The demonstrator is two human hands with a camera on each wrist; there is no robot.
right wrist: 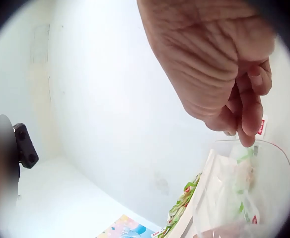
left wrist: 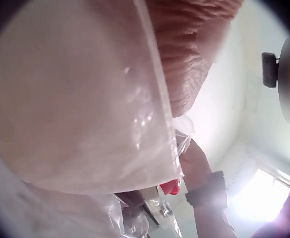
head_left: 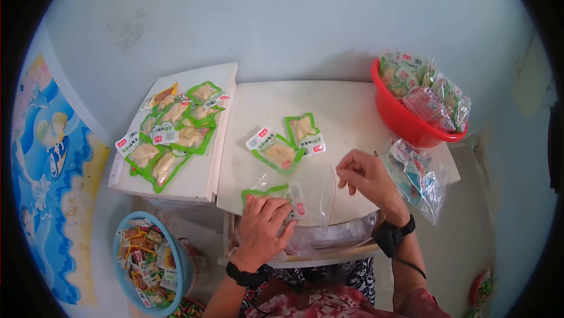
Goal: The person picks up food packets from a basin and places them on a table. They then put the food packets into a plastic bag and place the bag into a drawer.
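Observation:
My left hand [head_left: 264, 227] lies over a green-edged food packet [head_left: 296, 200] at the table's front edge, fingers spread across it. A clear plastic bag [head_left: 322, 197] extends rightward from this packet, a thin red line along its right side. Just past that line is my right hand [head_left: 370, 180], fingers loosely bent and nothing visible between them. In the right wrist view its fingertips [right wrist: 247, 140] come right at the bag's edge. Two more packets, one [head_left: 277, 152] overlapping the other [head_left: 305, 131], lie beyond. Clear film [left wrist: 95, 99] fills much of the left wrist view.
Several packets [head_left: 175, 136] cover a raised white board [head_left: 220, 106] at left. A red basin [head_left: 388, 103] of bagged packets stands back right, with filled clear bags [head_left: 414, 177] below it. A blue basin [head_left: 184, 259] of small packs is lower left; an open drawer [head_left: 335, 238] holds plastic film.

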